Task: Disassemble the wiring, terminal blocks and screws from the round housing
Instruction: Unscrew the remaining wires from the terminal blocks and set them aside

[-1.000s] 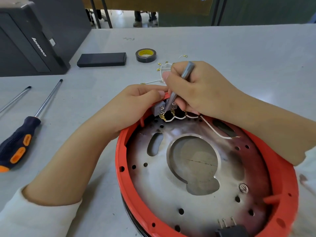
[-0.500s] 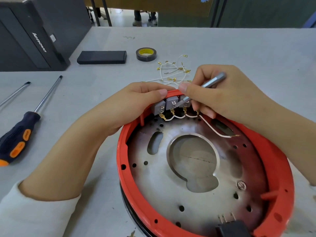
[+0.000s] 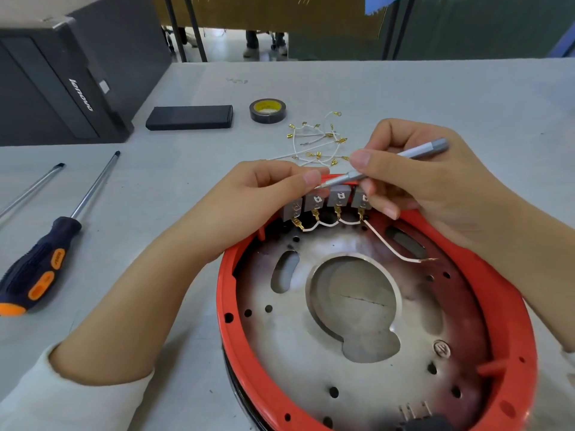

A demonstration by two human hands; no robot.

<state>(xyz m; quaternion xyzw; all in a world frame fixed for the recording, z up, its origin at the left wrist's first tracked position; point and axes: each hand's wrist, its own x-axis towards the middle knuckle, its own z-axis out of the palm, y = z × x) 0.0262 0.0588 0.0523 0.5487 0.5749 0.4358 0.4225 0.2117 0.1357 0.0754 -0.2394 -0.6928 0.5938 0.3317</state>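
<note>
four terminal blocks sit under left hand gripping housing rim, right hand pinching tool.

You work under bright, even light from overhead, so your hands and forearms cast only faint, soft-edged shadows on the pale worktop. The metal plate inside the round housing shows a hazy white glare near its upper edge. The middle of the picture is sharp, while the wide lens bows the worktop's far edge and stretches and softens your sleeves at the lower corners.
</note>
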